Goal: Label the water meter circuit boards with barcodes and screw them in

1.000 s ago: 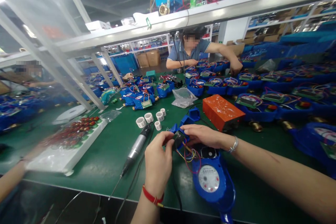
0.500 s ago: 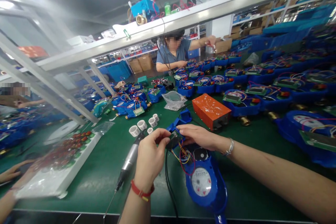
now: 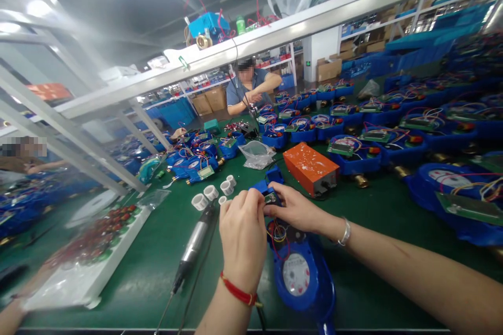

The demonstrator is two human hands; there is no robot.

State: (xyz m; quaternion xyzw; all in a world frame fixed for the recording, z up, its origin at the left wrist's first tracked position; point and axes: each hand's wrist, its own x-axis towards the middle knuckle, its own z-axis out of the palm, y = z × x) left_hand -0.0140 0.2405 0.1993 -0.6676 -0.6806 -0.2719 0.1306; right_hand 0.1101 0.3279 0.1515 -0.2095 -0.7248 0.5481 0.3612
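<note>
A blue round water meter with a white dial lies on the green bench just in front of me. Thin coloured wires run up from it to a small green circuit board, held at a blue plastic housing. My right hand grips the board's right end between thumb and fingers. At its left end my left hand is closed, its back turned to me and its fingertips partly hidden. How far the board sits in the housing I cannot tell.
An electric screwdriver lies left of my hands, below several white plastic rings. Beyond are an orange box, a clear bag and rows of blue meters. A white tray stands left. A co-worker sits opposite.
My left hand has turned over, back now towards me, and moved right against the board. The board has tilted and its face shows less. The co-worker opposite has drawn an outstretched arm in.
</note>
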